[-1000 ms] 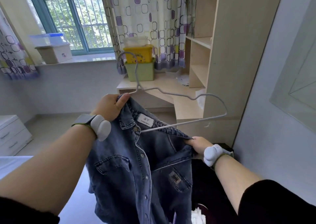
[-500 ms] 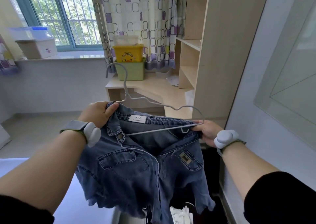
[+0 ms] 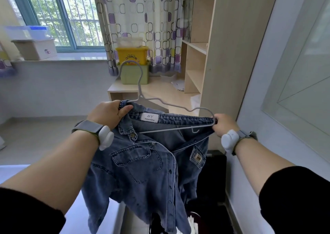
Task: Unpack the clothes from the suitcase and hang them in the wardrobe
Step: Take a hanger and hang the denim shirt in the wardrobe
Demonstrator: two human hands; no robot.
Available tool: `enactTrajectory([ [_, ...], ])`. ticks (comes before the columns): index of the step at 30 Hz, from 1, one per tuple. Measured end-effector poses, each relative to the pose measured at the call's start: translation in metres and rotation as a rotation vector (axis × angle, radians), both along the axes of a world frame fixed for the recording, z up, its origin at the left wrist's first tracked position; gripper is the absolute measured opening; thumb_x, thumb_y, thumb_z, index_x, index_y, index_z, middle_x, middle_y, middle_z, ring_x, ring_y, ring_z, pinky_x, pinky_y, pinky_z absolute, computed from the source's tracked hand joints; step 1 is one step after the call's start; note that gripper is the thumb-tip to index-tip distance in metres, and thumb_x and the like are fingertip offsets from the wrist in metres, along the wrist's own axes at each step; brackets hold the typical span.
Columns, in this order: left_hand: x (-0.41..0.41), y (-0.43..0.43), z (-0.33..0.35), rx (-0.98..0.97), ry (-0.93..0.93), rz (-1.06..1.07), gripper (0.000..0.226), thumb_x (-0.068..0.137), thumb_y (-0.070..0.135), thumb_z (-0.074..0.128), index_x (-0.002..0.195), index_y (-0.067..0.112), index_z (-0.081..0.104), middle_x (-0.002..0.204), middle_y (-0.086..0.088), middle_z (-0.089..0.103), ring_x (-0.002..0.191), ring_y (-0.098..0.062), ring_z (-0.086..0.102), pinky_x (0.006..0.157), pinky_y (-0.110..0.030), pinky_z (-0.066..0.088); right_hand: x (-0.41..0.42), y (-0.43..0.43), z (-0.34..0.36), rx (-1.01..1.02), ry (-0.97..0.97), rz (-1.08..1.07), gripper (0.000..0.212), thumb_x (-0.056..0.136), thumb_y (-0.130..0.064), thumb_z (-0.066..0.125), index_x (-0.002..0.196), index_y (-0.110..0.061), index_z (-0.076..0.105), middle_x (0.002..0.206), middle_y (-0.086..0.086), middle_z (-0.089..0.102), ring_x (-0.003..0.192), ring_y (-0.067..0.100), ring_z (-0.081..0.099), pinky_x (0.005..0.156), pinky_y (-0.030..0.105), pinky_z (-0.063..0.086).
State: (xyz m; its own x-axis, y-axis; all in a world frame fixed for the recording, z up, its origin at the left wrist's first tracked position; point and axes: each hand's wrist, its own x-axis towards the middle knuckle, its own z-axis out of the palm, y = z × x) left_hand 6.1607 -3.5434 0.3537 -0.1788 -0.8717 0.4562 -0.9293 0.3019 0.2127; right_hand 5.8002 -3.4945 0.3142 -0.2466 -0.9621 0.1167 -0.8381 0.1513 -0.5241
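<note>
The jacket [image 3: 142, 171] hangs mid-air between both hands. The left hand [image 3: 109, 113] grips its collar, and the right hand [image 3: 224, 124] pinches the hanger [image 3: 139, 86] end and shoulder together. Seat both shoulders evenly, keeping the hook clear.

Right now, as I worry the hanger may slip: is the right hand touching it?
Touching. The head view shows the right hand with its fingers curled round the right end of the hanger, at the shoulder of the jacket.
</note>
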Motion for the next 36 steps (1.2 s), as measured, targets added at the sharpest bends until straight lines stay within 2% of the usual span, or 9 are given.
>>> enactTrajectory([
  [4, -0.003, 0.001, 0.006, -0.028, -0.048, 0.006, 0.053, 0.092, 0.054, 0.041, 0.090, 0.005, 0.059, 0.086, -0.018, 0.065, 0.069, -0.026, 0.048, 0.063, -0.031, 0.035, -0.001, 0.000, 0.006, 0.003, 0.085, -0.009, 0.019, 0.091, -0.008, 0.047, 0.076, -0.008, 0.058, 0.076, 0.010, 0.060, 0.069, 0.028, 0.050, 0.048, 0.024, 0.026],
  [9, -0.004, 0.004, 0.001, -0.039, -0.259, 0.001, 0.052, 0.093, 0.057, 0.038, 0.099, 0.010, 0.060, 0.096, -0.014, 0.067, 0.084, -0.033, 0.061, 0.067, -0.033, 0.041, 0.007, -0.001, 0.014, 0.006, 0.109, -0.048, 0.016, 0.087, -0.001, 0.045, 0.083, -0.009, 0.058, 0.078, 0.009, 0.055, 0.071, 0.027, 0.048, 0.052, 0.024, 0.029],
  [19, -0.036, 0.008, 0.002, 0.039, -0.213, 0.110, 0.047, 0.094, 0.055, 0.038, 0.105, 0.014, 0.058, 0.102, -0.014, 0.067, 0.092, -0.033, 0.064, 0.067, -0.033, 0.044, 0.091, 0.006, 0.045, -0.185, -0.229, 0.044, 0.011, 0.078, -0.013, 0.056, 0.077, -0.004, 0.062, 0.074, 0.013, 0.062, 0.071, 0.028, 0.055, 0.062, 0.032, 0.041],
  [22, -0.041, 0.010, 0.008, 0.077, -0.078, 0.107, 0.042, 0.094, 0.054, 0.042, 0.100, 0.015, 0.058, 0.101, -0.013, 0.066, 0.092, -0.033, 0.062, 0.066, -0.032, 0.041, 0.124, 0.022, 0.050, -0.224, -0.288, 0.224, 0.006, 0.082, -0.014, 0.057, 0.076, -0.016, 0.055, 0.067, -0.001, 0.056, 0.063, 0.013, 0.051, 0.060, 0.029, 0.040],
  [25, -0.028, 0.009, 0.018, 0.107, 0.107, 0.105, 0.045, 0.091, 0.057, 0.046, 0.090, 0.014, 0.059, 0.094, -0.012, 0.066, 0.087, -0.032, 0.061, 0.065, -0.032, 0.039, 0.135, 0.032, 0.032, -0.051, -0.189, 0.396, 0.023, 0.086, -0.019, 0.060, 0.075, -0.019, 0.040, 0.065, -0.005, 0.045, 0.056, 0.008, 0.040, 0.054, 0.026, 0.032],
  [29, -0.029, 0.017, 0.021, 0.141, 0.333, -0.021, 0.044, 0.087, 0.056, 0.053, 0.068, 0.017, 0.058, 0.065, 0.000, 0.058, 0.070, -0.025, 0.057, 0.055, -0.032, 0.037, 0.134, 0.031, 0.029, 0.105, 0.023, 0.405, 0.035, 0.086, -0.050, 0.057, 0.087, -0.016, 0.053, 0.075, -0.003, 0.059, 0.066, 0.013, 0.054, 0.060, 0.031, 0.045],
  [32, -0.032, 0.021, 0.023, 0.125, 0.506, -0.164, 0.044, 0.085, 0.053, 0.059, 0.079, 0.010, 0.069, 0.076, -0.009, 0.069, 0.073, -0.021, 0.062, 0.066, -0.039, 0.049, 0.130, 0.033, 0.048, -0.244, 0.065, 0.223, 0.044, 0.087, -0.058, 0.051, 0.066, -0.019, 0.050, 0.061, -0.004, 0.053, 0.058, 0.013, 0.050, 0.055, 0.030, 0.038],
  [34, -0.032, 0.024, 0.027, 0.156, 0.584, -0.254, 0.037, 0.086, 0.046, 0.062, 0.086, 0.010, 0.071, 0.086, -0.011, 0.072, 0.077, -0.017, 0.063, 0.077, -0.043, 0.052, 0.123, 0.032, 0.063, -0.534, 0.083, 0.140, 0.035, 0.087, -0.050, 0.056, 0.078, -0.017, 0.052, 0.074, -0.001, 0.052, 0.069, 0.016, 0.048, 0.063, 0.027, 0.036],
  [36, -0.036, 0.028, 0.033, 0.214, 0.666, -0.320, 0.023, 0.087, 0.037, 0.062, 0.082, 0.017, 0.071, 0.084, -0.006, 0.073, 0.079, -0.016, 0.064, 0.081, -0.042, 0.053, 0.118, 0.027, 0.077, -0.618, 0.149, 0.201, 0.036, 0.085, -0.044, 0.062, 0.106, -0.015, 0.056, 0.101, 0.003, 0.055, 0.095, 0.019, 0.048, 0.081, 0.027, 0.038],
])
